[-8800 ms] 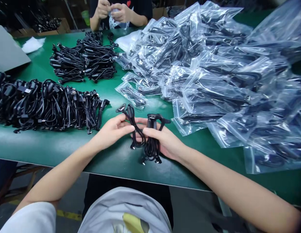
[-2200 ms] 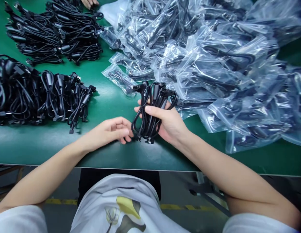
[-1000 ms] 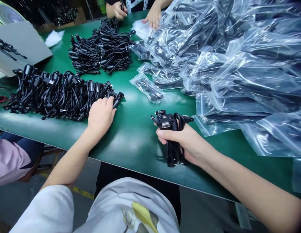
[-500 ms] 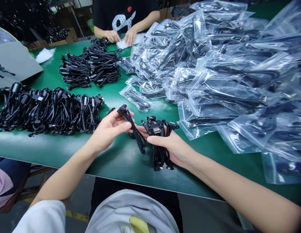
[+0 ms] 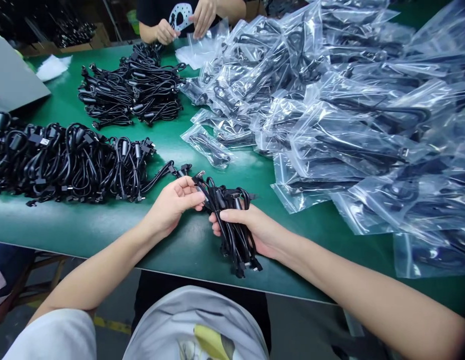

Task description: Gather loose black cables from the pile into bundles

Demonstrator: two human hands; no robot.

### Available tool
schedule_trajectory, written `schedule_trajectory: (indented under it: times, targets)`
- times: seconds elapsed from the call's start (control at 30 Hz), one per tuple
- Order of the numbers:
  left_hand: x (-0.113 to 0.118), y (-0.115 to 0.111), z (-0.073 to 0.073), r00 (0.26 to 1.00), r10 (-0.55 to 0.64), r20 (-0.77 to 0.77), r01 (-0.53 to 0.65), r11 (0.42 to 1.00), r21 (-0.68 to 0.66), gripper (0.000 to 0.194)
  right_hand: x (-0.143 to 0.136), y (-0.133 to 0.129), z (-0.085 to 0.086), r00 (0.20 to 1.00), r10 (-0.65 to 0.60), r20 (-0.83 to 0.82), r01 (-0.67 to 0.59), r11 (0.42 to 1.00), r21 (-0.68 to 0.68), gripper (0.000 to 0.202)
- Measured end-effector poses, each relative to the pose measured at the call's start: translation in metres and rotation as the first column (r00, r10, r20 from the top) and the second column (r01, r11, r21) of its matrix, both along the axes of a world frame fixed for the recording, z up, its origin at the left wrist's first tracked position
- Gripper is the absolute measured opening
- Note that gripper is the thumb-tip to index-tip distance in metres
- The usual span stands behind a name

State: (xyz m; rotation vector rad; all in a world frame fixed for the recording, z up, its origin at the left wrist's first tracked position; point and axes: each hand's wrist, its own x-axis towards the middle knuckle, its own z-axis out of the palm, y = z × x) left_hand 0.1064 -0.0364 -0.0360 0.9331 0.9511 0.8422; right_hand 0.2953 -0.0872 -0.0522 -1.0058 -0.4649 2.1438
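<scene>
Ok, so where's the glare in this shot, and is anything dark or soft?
Head view: glints streak the zip bags; pale sheen on the green tabletop, near left. Head view: the held black cables look fairly sharp; the upper left background is dim; the right forearm softens toward the elbow.

Your loaded green table (image 5: 105, 215)

On your left lies a row of black cable bundles (image 5: 78, 162), a pile of black cables (image 5: 131, 92) behind it. On your right spreads a heap of clear bags (image 5: 330, 135) with dark cables (image 5: 311, 186) inside, a small bag (image 5: 208, 145) at its near left edge. Far left sits a crumpled white piece (image 5: 53, 67)
</scene>
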Motion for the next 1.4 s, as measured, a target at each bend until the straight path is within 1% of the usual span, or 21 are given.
schedule_trajectory:
  times: [0.13, 0.23, 0.43, 0.6, 0.67, 0.77, 0.87, 0.93, 0.97, 1.1, 1.17, 1.27, 1.4]
  targets:
    - [-0.002, -0.001, -0.002, 0.995, -0.035, 0.092, 0.037, 0.999, -0.022, 0.031, -0.001, 0.002, 0.002, 1.0, -0.024, 0.018, 0.024, 0.999, -0.03, 0.02]
    - [-0.002, -0.001, -0.003, 0.991, -0.05, 0.125, 0.052, 0.999, -0.009, 0.031, -0.002, 0.001, 0.003, 1.0, -0.024, 0.015, 0.024, 1.0, -0.018, 0.02]
    - [-0.002, 0.002, -0.005, 0.997, -0.006, 0.072, 0.006, 1.0, 0.005, 0.039, -0.002, 0.001, 0.002, 1.0, -0.031, -0.001, 0.031, 0.999, -0.024, 0.02]
    - [-0.003, 0.001, -0.004, 0.997, -0.026, 0.067, 0.024, 0.999, 0.035, 0.037, -0.001, 0.001, 0.002, 0.999, -0.036, 0.006, 0.037, 0.999, -0.03, 0.021]
    - [-0.003, 0.0, -0.004, 0.997, -0.042, 0.065, 0.037, 0.996, 0.08, 0.035, -0.001, 0.001, 0.002, 0.999, -0.045, 0.023, 0.046, 0.999, -0.009, 0.022]
    - [-0.005, -0.001, -0.004, 0.998, -0.052, 0.03, 0.045, 0.982, 0.185, 0.034, -0.003, -0.001, 0.004, 0.995, -0.073, 0.072, 0.071, 0.997, 0.033, 0.022]
    - [-0.008, 0.0, -0.005, 0.999, 0.035, -0.032, -0.025, 0.962, 0.274, 0.031, -0.004, -0.003, 0.007, 0.988, -0.093, 0.121, 0.088, 0.995, 0.045, 0.022]
    - [-0.01, 0.002, -0.005, 0.994, 0.096, -0.057, -0.074, 0.948, 0.309, 0.025, -0.005, -0.005, 0.008, 0.984, -0.097, 0.148, 0.091, 0.995, 0.044, 0.023]
    - [-0.011, 0.003, -0.005, 0.992, 0.107, -0.062, -0.082, 0.945, 0.317, 0.023, -0.006, -0.006, 0.009, 0.981, -0.101, 0.164, 0.094, 0.994, 0.049, 0.024]
    - [-0.013, 0.004, -0.003, 0.996, 0.074, -0.051, -0.053, 0.94, 0.336, 0.028, -0.007, -0.009, 0.01, 0.964, -0.13, 0.232, 0.107, 0.988, 0.112, 0.028]
    - [-0.013, 0.004, -0.002, 0.996, 0.07, -0.052, -0.049, 0.943, 0.328, 0.027, -0.007, -0.009, 0.01, 0.959, -0.136, 0.25, 0.106, 0.985, 0.133, 0.029]
    - [-0.013, 0.003, 0.0, 0.996, 0.069, -0.056, -0.05, 0.956, 0.288, 0.02, -0.007, -0.009, 0.009, 0.958, -0.134, 0.252, 0.104, 0.986, 0.128, 0.029]
    - [-0.012, 0.002, 0.001, 0.996, 0.078, -0.036, -0.064, 0.957, 0.283, 0.019, -0.007, -0.008, 0.009, 0.959, -0.131, 0.253, 0.103, 0.987, 0.121, 0.026]
